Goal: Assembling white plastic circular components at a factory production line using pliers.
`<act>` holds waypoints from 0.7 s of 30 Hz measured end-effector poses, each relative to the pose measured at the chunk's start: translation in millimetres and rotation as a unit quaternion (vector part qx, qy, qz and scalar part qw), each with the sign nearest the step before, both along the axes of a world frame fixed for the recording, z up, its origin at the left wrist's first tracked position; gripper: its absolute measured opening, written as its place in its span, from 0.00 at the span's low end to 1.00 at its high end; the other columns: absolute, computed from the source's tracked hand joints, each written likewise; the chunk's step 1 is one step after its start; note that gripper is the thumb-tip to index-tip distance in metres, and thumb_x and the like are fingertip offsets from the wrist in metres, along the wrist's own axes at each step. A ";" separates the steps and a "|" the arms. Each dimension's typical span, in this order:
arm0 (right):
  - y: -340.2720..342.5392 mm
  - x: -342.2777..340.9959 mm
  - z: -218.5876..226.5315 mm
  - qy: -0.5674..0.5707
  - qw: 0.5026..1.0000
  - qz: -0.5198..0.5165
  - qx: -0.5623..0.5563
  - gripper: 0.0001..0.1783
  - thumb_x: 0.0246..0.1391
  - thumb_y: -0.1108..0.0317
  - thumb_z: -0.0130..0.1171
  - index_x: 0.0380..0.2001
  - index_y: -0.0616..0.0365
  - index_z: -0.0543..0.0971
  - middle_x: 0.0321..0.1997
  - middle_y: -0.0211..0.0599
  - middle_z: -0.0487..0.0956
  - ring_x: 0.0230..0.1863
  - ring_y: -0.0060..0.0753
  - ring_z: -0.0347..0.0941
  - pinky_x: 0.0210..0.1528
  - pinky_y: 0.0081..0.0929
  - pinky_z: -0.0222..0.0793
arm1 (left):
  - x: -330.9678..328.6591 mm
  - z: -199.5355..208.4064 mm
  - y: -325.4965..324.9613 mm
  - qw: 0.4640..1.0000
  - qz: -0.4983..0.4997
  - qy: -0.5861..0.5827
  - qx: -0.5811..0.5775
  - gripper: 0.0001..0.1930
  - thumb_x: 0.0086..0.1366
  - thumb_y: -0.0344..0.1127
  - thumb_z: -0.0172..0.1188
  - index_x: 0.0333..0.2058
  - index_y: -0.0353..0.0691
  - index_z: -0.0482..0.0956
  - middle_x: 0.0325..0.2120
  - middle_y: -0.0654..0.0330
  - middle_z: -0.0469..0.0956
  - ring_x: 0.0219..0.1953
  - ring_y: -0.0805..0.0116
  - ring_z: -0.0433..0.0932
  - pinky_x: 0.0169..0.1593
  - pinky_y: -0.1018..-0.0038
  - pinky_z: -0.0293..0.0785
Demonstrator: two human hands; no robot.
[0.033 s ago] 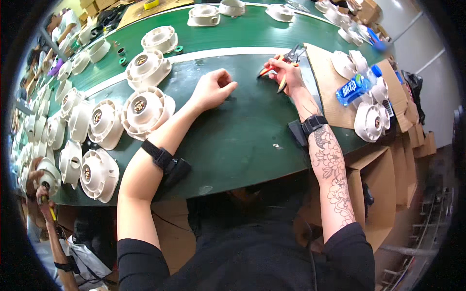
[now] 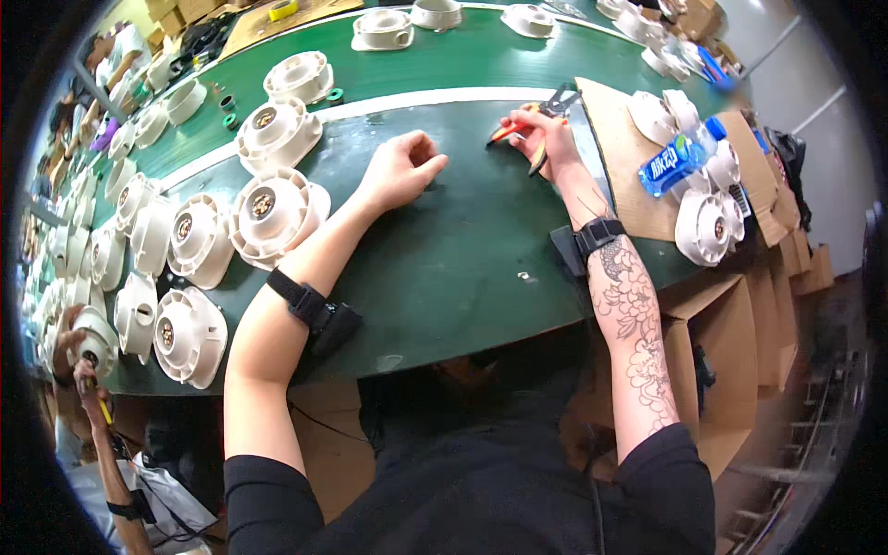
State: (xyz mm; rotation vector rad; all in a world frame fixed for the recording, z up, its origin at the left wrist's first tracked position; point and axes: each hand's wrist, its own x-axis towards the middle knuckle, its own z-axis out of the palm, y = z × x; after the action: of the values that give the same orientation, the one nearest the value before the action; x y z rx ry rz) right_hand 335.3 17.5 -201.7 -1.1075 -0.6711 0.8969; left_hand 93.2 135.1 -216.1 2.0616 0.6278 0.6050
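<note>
In my right hand (image 2: pixel 546 141) I hold a pair of pliers (image 2: pixel 558 104) with red-orange and dark handles. Their dark jaws point away from me, near the edge of a cardboard sheet (image 2: pixel 614 157). My left hand (image 2: pixel 404 170) hovers over the dark green table (image 2: pixel 462 268), its fingers curled in and the thumb lying forward. Nothing shows in it, and the inside of the palm is partly hidden. Nearest to this hand is a round white plastic housing (image 2: pixel 279 218) with a ribbed rim and brass-coloured parts in its centre.
Many similar housings (image 2: pixel 191 337) crowd the left side. A blue-labelled bottle (image 2: pixel 673 166) lies among more housings at right. Behind the table runs a green belt (image 2: pixel 435 65) carrying housings and small green-rimmed rings (image 2: pixel 335 95). Open cardboard boxes (image 2: pixel 721 361) stand lower right; another person's hand (image 2: pixel 85 375) works at far left.
</note>
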 end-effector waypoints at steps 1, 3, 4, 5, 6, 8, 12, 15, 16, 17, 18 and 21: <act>-1.3 1.8 1.4 0.033 0.999 0.011 -0.003 0.06 0.56 0.68 0.60 0.35 0.57 0.77 0.33 0.35 0.80 0.39 0.28 0.80 0.32 0.23 0.74 | 0.9 1.4 1.3 1.000 -0.013 -0.004 -0.014 0.11 0.59 0.38 0.66 0.31 0.35 0.78 0.25 0.57 0.81 0.30 0.71 0.80 0.37 0.72 0.76; -3.7 4.1 4.2 0.020 0.999 0.015 -0.021 0.07 0.56 0.66 0.60 0.36 0.55 0.76 0.36 0.34 0.81 0.42 0.29 0.80 0.39 0.25 0.74 | 4.0 10.1 -10.5 1.000 -0.021 0.014 -0.002 0.11 0.59 0.37 0.66 0.31 0.34 0.78 0.24 0.57 0.81 0.29 0.71 0.80 0.36 0.72 0.76; -4.6 1.9 6.5 0.029 0.999 0.007 -0.011 0.07 0.56 0.66 0.60 0.36 0.55 0.76 0.36 0.34 0.81 0.42 0.29 0.80 0.39 0.25 0.74 | 3.1 15.6 -17.0 0.999 -0.021 0.024 0.007 0.11 0.59 0.37 0.66 0.31 0.34 0.78 0.24 0.57 0.81 0.28 0.71 0.80 0.36 0.73 0.76; -6.0 0.0 9.1 -0.010 1.000 0.004 -0.028 0.08 0.55 0.66 0.62 0.36 0.55 0.77 0.36 0.34 0.81 0.42 0.29 0.80 0.38 0.25 0.74 | 8.1 15.3 -30.3 0.999 -0.038 -0.013 0.026 0.11 0.59 0.36 0.66 0.31 0.33 0.78 0.22 0.57 0.81 0.27 0.70 0.80 0.35 0.72 0.77; -0.2 -9.1 13.2 -0.048 0.998 0.009 -0.042 0.09 0.54 0.65 0.63 0.36 0.54 0.77 0.36 0.33 0.81 0.41 0.29 0.80 0.38 0.25 0.73 | 9.8 8.4 -43.0 0.994 -0.046 -0.064 0.072 0.11 0.58 0.36 0.67 0.32 0.33 0.78 0.23 0.56 0.81 0.27 0.69 0.81 0.35 0.72 0.78; -3.0 -16.2 17.6 -0.069 0.996 -0.021 -0.045 0.12 0.50 0.63 0.69 0.35 0.53 0.77 0.31 0.32 0.80 0.35 0.25 0.78 0.33 0.23 0.72 | 24.5 34.7 -105.2 0.988 -0.144 -0.059 0.012 0.15 0.57 0.37 0.71 0.35 0.32 0.78 0.30 0.55 0.81 0.34 0.68 0.81 0.40 0.70 0.80; -2.4 -30.5 28.3 -0.084 0.995 -0.012 -0.046 0.19 0.45 0.60 0.73 0.38 0.53 0.76 0.32 0.29 0.78 0.36 0.21 0.74 0.36 0.22 0.73 | 49.2 34.5 -187.1 0.978 -0.179 -0.048 0.096 0.34 0.44 0.45 0.79 0.44 0.31 0.71 0.39 0.45 0.74 0.44 0.47 0.76 0.50 0.60 0.74; -10.9 -32.0 39.9 -0.096 0.993 -0.031 -0.063 0.19 0.46 0.61 0.73 0.36 0.55 0.76 0.32 0.31 0.75 0.35 0.23 0.73 0.36 0.25 0.74 | 56.9 36.1 -186.3 0.975 -0.211 -0.020 0.066 0.34 0.43 0.42 0.79 0.43 0.32 0.68 0.40 0.45 0.74 0.45 0.47 0.75 0.50 0.60 0.73; -14.2 -25.5 41.8 -0.093 0.993 -0.037 -0.060 0.19 0.46 0.61 0.73 0.36 0.55 0.76 0.32 0.31 0.75 0.35 0.23 0.73 0.36 0.25 0.74 | 55.3 38.4 -188.2 0.975 -0.211 -0.019 0.066 0.33 0.43 0.39 0.78 0.43 0.33 0.68 0.40 0.45 0.72 0.45 0.45 0.74 0.49 0.59 0.73; -17.3 -18.7 43.6 -0.027 0.998 -0.039 -0.046 0.17 0.47 0.62 0.72 0.35 0.56 0.76 0.33 0.32 0.76 0.35 0.24 0.73 0.36 0.25 0.74 | 55.0 41.1 -191.2 0.975 -0.211 -0.017 0.066 0.31 0.43 0.36 0.76 0.43 0.33 0.67 0.41 0.44 0.71 0.44 0.43 0.73 0.48 0.58 0.73; -20.3 -15.3 47.4 0.042 0.998 -0.041 -0.032 0.16 0.48 0.63 0.72 0.34 0.57 0.77 0.34 0.33 0.76 0.35 0.25 0.74 0.36 0.26 0.74 | 54.3 42.8 -194.4 0.974 -0.217 -0.011 0.067 0.31 0.43 0.36 0.76 0.43 0.33 0.67 0.41 0.44 0.71 0.44 0.43 0.73 0.48 0.58 0.73; -32.1 5.7 63.6 0.230 0.967 0.029 0.104 0.13 0.52 0.67 0.69 0.31 0.63 0.75 0.34 0.40 0.74 0.41 0.37 0.75 0.40 0.30 0.76 | 54.5 44.5 -202.3 0.977 -0.190 0.013 0.097 0.29 0.44 0.33 0.74 0.43 0.34 0.67 0.40 0.46 0.69 0.43 0.43 0.73 0.46 0.57 0.73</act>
State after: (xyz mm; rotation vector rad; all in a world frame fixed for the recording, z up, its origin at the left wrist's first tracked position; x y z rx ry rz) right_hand 341.0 -14.5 -138.1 -0.6607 -0.3997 1.0636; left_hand 147.8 -67.1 -171.6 2.2964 0.1814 0.4277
